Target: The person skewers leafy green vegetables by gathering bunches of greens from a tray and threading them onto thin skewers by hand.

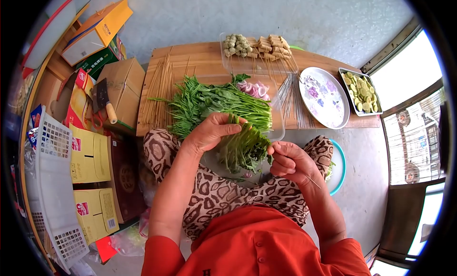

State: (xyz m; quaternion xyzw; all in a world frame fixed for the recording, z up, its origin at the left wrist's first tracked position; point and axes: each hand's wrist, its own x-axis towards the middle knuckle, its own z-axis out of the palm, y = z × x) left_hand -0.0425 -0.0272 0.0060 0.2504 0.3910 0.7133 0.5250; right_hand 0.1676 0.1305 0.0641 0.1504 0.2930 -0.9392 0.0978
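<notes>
Between my two hands hangs a bunch of leafy greens (245,150), above my lap. My left hand (214,132) is closed on its upper left part, thumb pressed against the fingers. At its right edge my right hand (290,162) has its fingers curled in, pinching a leaf edge; a thin skewer (312,182) sticks out below this hand. Just beyond, a clear tray (281,128) on the wooden table (195,52) holds a heap of long green stalks (219,102) and sliced pink onion (254,89).
Bare skewers (159,81) lie at the table's left. Skewered rolls (273,45) are at the back. A flowered plate (325,97) and a metal tray of round slices (362,93) stand right. A cleaver (102,95) rests by cardboard boxes (124,85). A blue-rimmed basin (342,169) is below right.
</notes>
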